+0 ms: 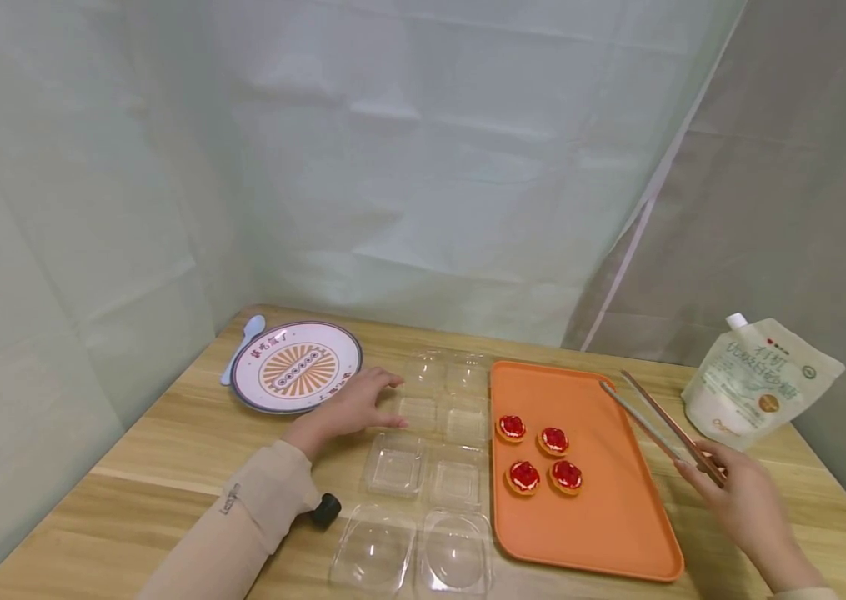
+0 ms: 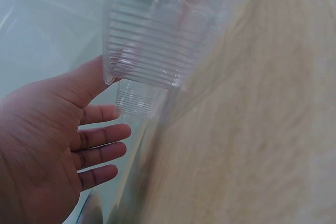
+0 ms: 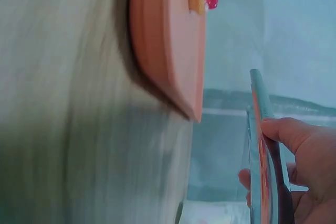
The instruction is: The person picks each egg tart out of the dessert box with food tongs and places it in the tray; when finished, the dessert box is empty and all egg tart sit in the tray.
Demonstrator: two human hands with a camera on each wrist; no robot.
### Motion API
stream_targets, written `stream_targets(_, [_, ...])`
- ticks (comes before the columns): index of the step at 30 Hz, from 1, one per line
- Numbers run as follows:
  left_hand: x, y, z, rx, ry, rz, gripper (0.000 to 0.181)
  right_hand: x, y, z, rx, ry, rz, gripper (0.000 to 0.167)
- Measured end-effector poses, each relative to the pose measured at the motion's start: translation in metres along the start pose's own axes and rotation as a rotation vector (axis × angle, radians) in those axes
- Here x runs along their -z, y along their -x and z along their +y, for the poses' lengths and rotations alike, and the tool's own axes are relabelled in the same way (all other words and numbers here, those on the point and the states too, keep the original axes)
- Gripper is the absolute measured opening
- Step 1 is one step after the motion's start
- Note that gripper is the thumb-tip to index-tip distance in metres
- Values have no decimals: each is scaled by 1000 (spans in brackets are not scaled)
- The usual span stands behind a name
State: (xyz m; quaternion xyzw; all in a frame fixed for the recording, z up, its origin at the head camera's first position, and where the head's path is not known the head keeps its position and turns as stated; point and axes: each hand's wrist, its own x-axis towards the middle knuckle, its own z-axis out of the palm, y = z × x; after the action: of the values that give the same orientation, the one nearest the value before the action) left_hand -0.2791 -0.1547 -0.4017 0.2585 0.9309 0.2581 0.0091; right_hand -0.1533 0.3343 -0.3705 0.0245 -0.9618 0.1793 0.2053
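Note:
My left hand (image 1: 355,405) reaches with parted fingers beside the clear plastic boxes (image 1: 419,412) in the middle of the table. In the left wrist view its fingers are spread and fairly straight near a ribbed clear box (image 2: 157,40); whether they touch it I cannot tell. My right hand (image 1: 741,492) holds a pair of metal tongs (image 1: 663,421), their two arms apart, over the right edge of an orange tray (image 1: 610,508). Several small tarts with red topping (image 1: 553,441) sit on the tray's left part. Nothing is between the tong tips.
A patterned plate (image 1: 250,392) and a light blue spoon (image 1: 238,350) lie at the back left. Behind the right hand stands a white spouted pouch (image 1: 760,379). More clear boxes (image 1: 456,550) line the tray's left side. Pale cloth (image 1: 407,167) hangs behind the table.

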Motion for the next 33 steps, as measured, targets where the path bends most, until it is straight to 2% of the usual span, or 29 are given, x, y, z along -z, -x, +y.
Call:
stream_targets(10, [0, -2, -3, 0, -5, -1, 76, 9, 6, 26, -99, 84, -100, 36])
stream_targets(14, [-1, -2, -4, -1, -6, 3, 76, 8, 10, 33, -116, 108, -127, 36])
stream_targets(20, [-1, -1, -2, -3, 11, 3, 75, 6, 16, 45, -127, 127, -185, 43])
stream_targets(27, [-1, -1, -1, -36, -3, 29, 76, 3, 20, 56, -147, 123, -222, 49])
stream_targets(33, [-1, -1, -1, -19, -4, 20, 74, 3, 20, 64, -173, 126, -285, 56])
